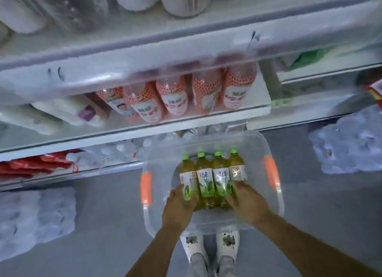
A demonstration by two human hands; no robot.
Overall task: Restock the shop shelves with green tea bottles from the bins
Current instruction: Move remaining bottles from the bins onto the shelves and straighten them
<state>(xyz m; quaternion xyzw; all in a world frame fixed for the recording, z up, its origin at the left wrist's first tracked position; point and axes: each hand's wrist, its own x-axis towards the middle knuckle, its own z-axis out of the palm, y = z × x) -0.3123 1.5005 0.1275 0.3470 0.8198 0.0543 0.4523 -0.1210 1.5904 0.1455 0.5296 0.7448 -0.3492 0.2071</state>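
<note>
left hand (pixel 182 202): being curled round leftmost bottle | green tea bottles (pixel 213 179): four being kept lying in bin (pixel 155 219) | right hand (pixel 246 200): being laid over rightmost, grip cannot be told | risk: slick bottles being dropped if lifted together

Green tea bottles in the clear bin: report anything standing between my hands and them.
Nothing visible does. The clear bin has no lid on, and both hands are already on the four green tea bottles: the left hand grips the leftmost one, and the right hand lies over the right-hand ones.
</note>
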